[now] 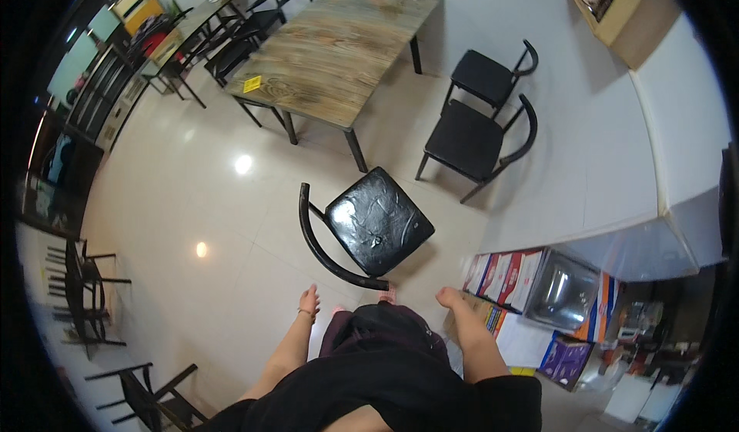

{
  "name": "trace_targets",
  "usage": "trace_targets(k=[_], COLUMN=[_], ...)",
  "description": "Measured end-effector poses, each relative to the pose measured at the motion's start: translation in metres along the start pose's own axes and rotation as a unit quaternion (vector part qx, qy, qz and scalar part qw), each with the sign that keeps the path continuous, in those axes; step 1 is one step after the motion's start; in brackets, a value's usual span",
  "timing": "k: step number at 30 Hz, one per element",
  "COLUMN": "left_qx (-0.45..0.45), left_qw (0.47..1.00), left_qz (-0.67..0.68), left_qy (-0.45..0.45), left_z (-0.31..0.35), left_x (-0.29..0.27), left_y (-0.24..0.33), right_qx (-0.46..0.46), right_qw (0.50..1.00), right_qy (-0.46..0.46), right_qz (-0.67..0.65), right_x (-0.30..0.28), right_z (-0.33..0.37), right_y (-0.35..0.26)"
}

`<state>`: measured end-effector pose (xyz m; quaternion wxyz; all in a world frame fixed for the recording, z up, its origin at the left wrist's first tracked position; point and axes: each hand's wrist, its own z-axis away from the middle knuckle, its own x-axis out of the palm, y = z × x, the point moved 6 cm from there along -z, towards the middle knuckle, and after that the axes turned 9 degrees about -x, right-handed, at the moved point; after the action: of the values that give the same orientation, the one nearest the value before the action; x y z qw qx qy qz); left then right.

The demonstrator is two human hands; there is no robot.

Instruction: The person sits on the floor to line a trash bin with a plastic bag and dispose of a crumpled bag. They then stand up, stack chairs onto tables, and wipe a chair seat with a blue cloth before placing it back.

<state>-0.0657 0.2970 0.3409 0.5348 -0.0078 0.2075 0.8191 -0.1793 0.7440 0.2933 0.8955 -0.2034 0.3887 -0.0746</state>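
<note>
A black chair (380,220) with a shiny, creased seat and a curved backrest stands right in front of me, its back toward my lower left. My left hand (309,302), with a bracelet at the wrist, hangs empty below the left end of that backrest, fingers loosely apart. On the other side, my right hand (449,297) is curled into a fist, near the stacked boxes (504,278); nothing shows in it. Neither hand touches the chair.
A wood-topped table (331,51) stands ahead, with a yellow card (252,83) at its near corner. Two black chairs (466,136) are by the right wall. More chairs (81,293) line the left side. A metal-looking tray (563,290) rests among the boxes.
</note>
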Motion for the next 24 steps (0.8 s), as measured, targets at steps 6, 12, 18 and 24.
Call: trace_targets(k=[6,12,18,24], left_qx=[0.098,0.196,0.085,-0.138], left_qw=[0.995,0.972,0.981,0.957], left_qz=[-0.016,-0.104,-0.104,-0.058], left_qy=[-0.007,0.077,0.140,0.247], left_z=[0.014,-0.029,-0.035,-0.090], left_x=[0.080,0.013,-0.158,-0.337], left_y=[0.057,0.032,-0.051,-0.213], right_qx=[-0.056,-0.180,-0.264,-0.149], right_qw=[0.997,0.978,0.950,0.975], right_qy=[0.014,0.034,0.141,0.151], right_qz=[-0.051,-0.098,-0.090,-0.070], right_x=[-0.044,-0.051,-0.032,-0.001], right_z=[-0.007,-0.055,-0.067,-0.078], right_y=[-0.061,-0.208,-0.329,-0.375])
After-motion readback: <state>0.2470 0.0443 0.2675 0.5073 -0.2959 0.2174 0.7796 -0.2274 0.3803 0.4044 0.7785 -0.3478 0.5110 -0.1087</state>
